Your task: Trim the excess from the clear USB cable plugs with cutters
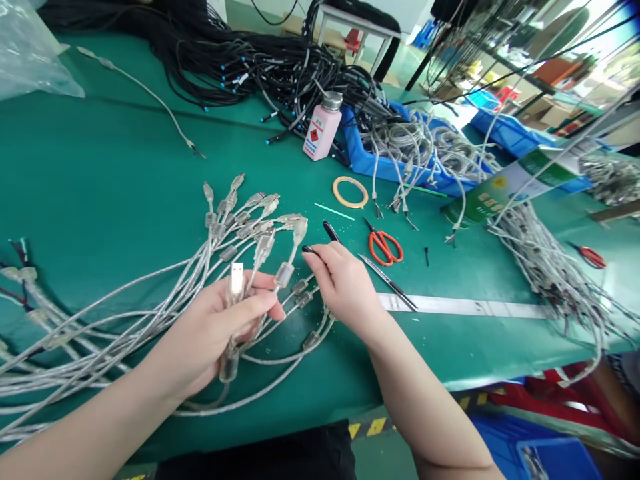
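My left hand [225,320] is closed around several clear USB cables; one metal plug [237,272] points up from it, and other plugs stick out between thumb and fingers. To the right, my right hand [345,283] is closed on a thin black-tipped tool [309,249] whose rest is hidden by the fingers. Just beyond that hand lies a black pen-like object [330,231]. A bundle of grey cables [175,293] runs leftward across the green table, its plugs behind my left hand.
Orange-handled scissors [384,247], tweezers [390,283], a tape roll [350,192] and a white ruler-like strip [460,307] lie rightward. A pink bottle [323,127] stands behind, near a blue cable tray [365,160]. Black cables [240,60] cover the back; more grey cables [545,267] lie right.
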Motion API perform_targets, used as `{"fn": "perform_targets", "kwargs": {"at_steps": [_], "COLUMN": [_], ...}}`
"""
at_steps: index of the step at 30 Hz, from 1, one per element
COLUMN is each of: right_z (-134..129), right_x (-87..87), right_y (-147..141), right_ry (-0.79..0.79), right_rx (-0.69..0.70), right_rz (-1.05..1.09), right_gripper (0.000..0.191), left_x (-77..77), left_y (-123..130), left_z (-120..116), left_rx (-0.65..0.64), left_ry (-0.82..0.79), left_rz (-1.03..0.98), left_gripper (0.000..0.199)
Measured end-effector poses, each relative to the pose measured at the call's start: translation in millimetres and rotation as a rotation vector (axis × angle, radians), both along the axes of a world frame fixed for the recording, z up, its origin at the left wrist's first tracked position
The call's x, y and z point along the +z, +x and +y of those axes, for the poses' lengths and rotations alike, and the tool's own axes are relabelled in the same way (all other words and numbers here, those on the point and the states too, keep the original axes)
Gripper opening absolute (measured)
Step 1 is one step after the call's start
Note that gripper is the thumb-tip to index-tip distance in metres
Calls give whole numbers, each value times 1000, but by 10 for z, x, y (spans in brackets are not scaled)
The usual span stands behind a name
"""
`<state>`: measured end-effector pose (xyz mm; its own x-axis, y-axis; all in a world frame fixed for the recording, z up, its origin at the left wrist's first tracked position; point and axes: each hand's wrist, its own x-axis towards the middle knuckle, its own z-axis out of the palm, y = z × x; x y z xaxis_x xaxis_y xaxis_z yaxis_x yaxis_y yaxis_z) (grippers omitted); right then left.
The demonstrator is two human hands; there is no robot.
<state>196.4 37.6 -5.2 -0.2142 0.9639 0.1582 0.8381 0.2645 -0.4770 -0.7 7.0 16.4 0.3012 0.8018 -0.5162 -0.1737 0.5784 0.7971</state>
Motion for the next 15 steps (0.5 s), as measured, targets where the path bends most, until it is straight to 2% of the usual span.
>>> {"fn": "perform_targets", "kwargs": {"at_steps": [4, 8, 12, 15], "right_z": [72, 74, 56, 27], "right_x": [-143, -72, 73, 62], "right_y": [-16, 83, 510, 918], "right_ry": [14, 22, -22, -81], "right_rx": [3, -32, -171, -350], "right_rz": [-138, -172, -215, -272], "right_gripper": [28, 27, 28, 27], "left_x": [0, 1, 5, 14], "left_y": [9, -3, -25, -34], "left_z": [19, -1, -16, -27], "left_rx": [3, 14, -3, -1], "left_ry": [-45, -60, -45, -28], "left_rz": [-70, -114, -166, -190], "left_gripper": [13, 14, 12, 11]}}
